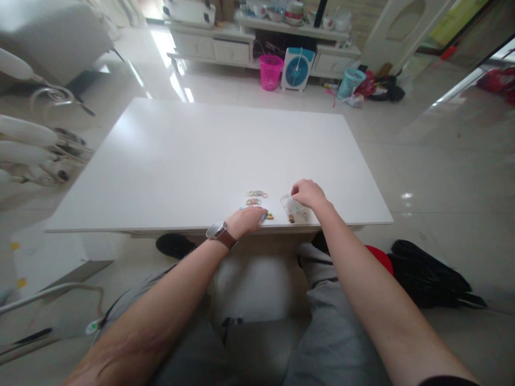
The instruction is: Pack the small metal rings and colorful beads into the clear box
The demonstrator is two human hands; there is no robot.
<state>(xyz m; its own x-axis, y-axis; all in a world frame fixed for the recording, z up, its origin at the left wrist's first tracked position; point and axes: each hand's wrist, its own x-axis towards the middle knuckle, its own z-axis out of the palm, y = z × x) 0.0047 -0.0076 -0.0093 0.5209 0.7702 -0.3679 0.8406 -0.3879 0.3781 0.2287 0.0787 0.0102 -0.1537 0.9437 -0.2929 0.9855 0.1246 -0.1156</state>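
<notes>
My left hand [250,220], below a wristwatch [220,231] with a brown strap, lies low over the table's near edge with its fingers stretched out. Small coloured pieces [270,216] in yellow, red and green sit at its fingertips; others are partly hidden under it. Just beyond are a row of pale thin rings [256,193] and a shorter row of reddish rings [253,202]. My right hand [309,193] has its fingers pinched at the upper edge of a clear plastic bag [286,205]. A few small dark and orange pieces [292,219] show at the bag's lower end.
The white table [193,155] stretches away before me. Past it on the floor stand a pink basket [271,72], a blue-and-white fan [298,68] and a light blue basket [351,83]. White chairs [28,131] are at the left; a black bag [430,273] lies right.
</notes>
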